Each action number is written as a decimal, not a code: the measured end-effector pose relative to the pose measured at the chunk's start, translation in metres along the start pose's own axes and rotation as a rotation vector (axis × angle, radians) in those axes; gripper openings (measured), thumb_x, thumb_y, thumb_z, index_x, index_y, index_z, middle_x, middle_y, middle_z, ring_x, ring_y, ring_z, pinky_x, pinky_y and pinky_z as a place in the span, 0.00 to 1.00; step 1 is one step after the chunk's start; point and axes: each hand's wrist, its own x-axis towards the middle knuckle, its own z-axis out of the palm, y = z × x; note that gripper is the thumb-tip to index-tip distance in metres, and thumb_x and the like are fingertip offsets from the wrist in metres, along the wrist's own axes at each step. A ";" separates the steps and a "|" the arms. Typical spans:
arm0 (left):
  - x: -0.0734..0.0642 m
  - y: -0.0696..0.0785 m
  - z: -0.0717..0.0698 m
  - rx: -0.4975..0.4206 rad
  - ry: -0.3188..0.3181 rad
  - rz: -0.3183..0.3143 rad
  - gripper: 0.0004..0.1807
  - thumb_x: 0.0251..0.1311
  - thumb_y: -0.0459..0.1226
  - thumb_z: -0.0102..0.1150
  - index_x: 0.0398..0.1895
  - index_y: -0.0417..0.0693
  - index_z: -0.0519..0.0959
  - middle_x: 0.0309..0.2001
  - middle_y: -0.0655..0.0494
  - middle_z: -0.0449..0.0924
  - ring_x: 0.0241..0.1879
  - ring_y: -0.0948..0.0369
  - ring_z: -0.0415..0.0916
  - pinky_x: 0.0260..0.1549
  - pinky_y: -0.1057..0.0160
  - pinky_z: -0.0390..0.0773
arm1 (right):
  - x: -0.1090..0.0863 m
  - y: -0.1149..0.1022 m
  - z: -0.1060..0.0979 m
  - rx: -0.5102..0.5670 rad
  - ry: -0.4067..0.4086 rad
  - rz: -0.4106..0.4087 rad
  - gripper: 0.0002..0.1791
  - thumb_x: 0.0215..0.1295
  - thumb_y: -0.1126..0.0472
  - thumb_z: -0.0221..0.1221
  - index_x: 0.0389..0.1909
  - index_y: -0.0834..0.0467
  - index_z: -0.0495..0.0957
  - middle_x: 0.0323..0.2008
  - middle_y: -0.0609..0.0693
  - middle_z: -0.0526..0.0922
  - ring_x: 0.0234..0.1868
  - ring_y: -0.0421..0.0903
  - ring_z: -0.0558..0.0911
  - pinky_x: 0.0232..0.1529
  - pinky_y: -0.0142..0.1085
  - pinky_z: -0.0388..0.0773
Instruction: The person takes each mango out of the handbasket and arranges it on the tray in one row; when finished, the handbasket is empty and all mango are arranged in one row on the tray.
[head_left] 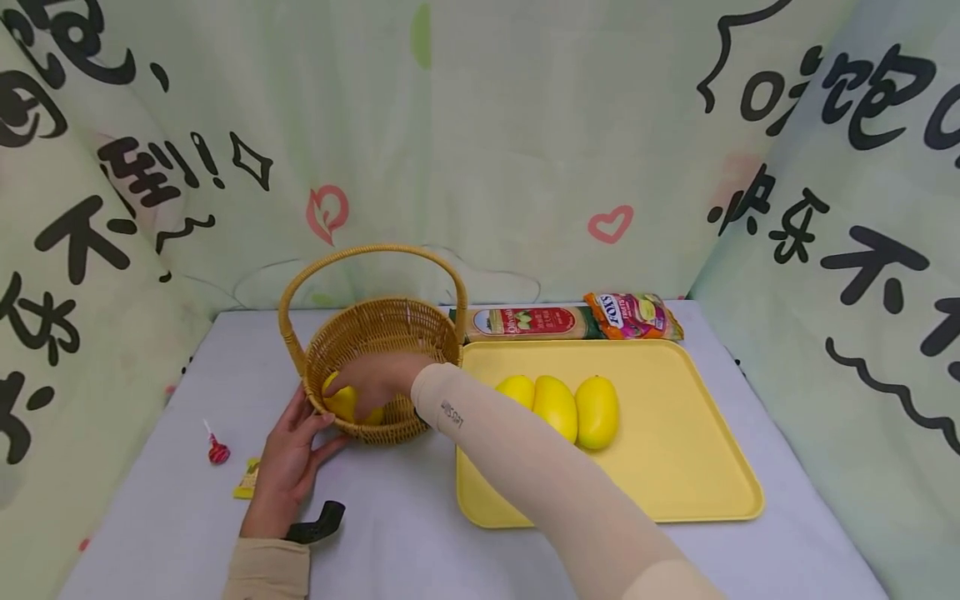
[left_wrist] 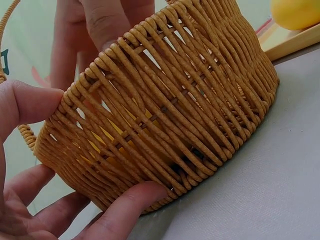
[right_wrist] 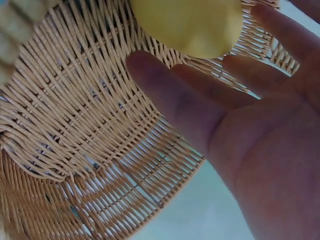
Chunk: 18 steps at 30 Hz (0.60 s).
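A wicker basket [head_left: 390,321] with a tall arched handle stands left of the yellow tray. My left hand [head_left: 288,462] holds its near left side; in the left wrist view one fingertip lies at the rim and another digit presses low on the weave. Inside the basket, at its left side, lies a yellow mango [head_left: 343,402], partly covered by my right hand [head_left: 381,379]. The right wrist view shows that hand's fingers [right_wrist: 175,102] extended and spread beside the mango [right_wrist: 192,25], with a gap between thumb and fruit.
Mangoes [head_left: 597,412] lie on the yellow tray [head_left: 675,450], partly behind my right forearm. A long red-labelled package [head_left: 528,322] and a snack bag [head_left: 633,316] lie behind it. A red lollipop [head_left: 217,450] and a small yellow packet [head_left: 246,481] are at left.
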 end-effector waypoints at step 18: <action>-0.001 0.002 0.002 0.001 0.022 -0.019 0.43 0.79 0.34 0.49 0.85 0.80 0.45 0.88 0.68 0.40 0.82 0.57 0.54 0.64 0.52 0.82 | 0.010 0.004 0.003 0.029 -0.010 -0.007 0.36 0.71 0.51 0.66 0.79 0.35 0.68 0.80 0.37 0.66 0.79 0.38 0.65 0.81 0.36 0.61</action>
